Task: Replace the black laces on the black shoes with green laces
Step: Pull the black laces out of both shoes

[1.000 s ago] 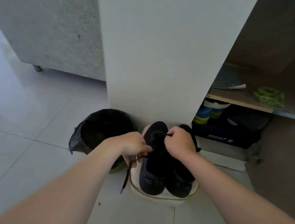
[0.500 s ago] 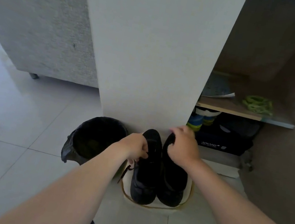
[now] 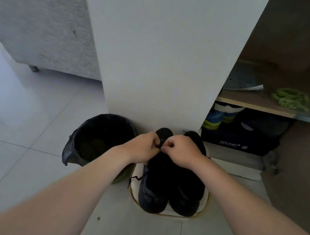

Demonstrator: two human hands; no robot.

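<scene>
**Both hands pinching at lace on left-side shoe**

Bare tiled floor (image 3: 17, 176) near the camera, open on the left. Black shoes (image 3: 188, 194) sit side by side on a white base (image 3: 203, 205), toes toward the camera, soles near its front rim. Left hand (image 3: 145, 146) and right hand (image 3: 183, 150) meet fingertip to fingertip over the left-side shoe, fingers curled, pinching the black lace (image 3: 135, 178); a loose end hangs over the base's left edge. Black-lined bin (image 3: 93, 137) just beside, left. White panel (image 3: 160, 56) close behind the heels. Green laces (image 3: 289, 98) are coiled on the shelf (image 3: 254, 105), far right, well apart.
</scene>
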